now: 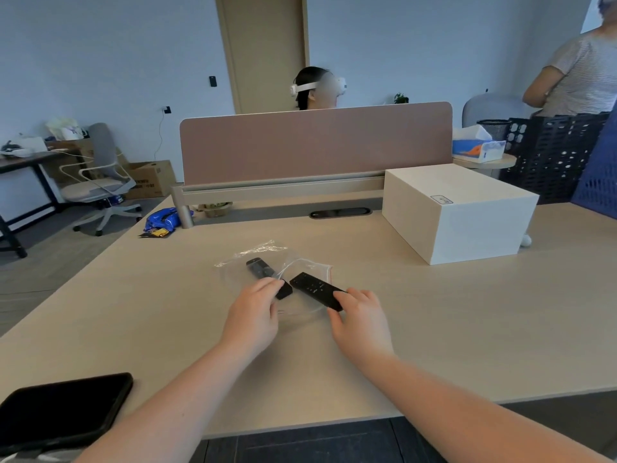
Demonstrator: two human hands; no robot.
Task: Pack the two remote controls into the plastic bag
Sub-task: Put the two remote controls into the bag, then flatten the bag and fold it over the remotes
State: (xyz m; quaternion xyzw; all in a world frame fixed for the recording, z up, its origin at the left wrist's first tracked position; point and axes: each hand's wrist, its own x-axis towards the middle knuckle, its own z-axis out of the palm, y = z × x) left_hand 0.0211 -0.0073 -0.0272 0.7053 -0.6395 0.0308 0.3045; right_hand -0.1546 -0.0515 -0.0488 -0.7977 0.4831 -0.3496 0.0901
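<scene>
A clear plastic bag (267, 253) lies flat on the beige desk (434, 312) in front of me. Two black remote controls rest on it. The left remote (263, 274) points away to the upper left, and the fingertips of my left hand (255, 312) close over its near end. The right remote (315, 289) lies angled toward the lower right, with my right hand (360, 319) gripping its near end, fingers on top and thumb below. Whether either remote is inside the bag or only on top of it is unclear.
A white box (457, 212) stands at the back right. A black phone (60, 412) lies at the near left desk edge. A blue snack packet (163, 222) sits by the pink divider (317, 142). One person sits behind the divider; another stands at far right.
</scene>
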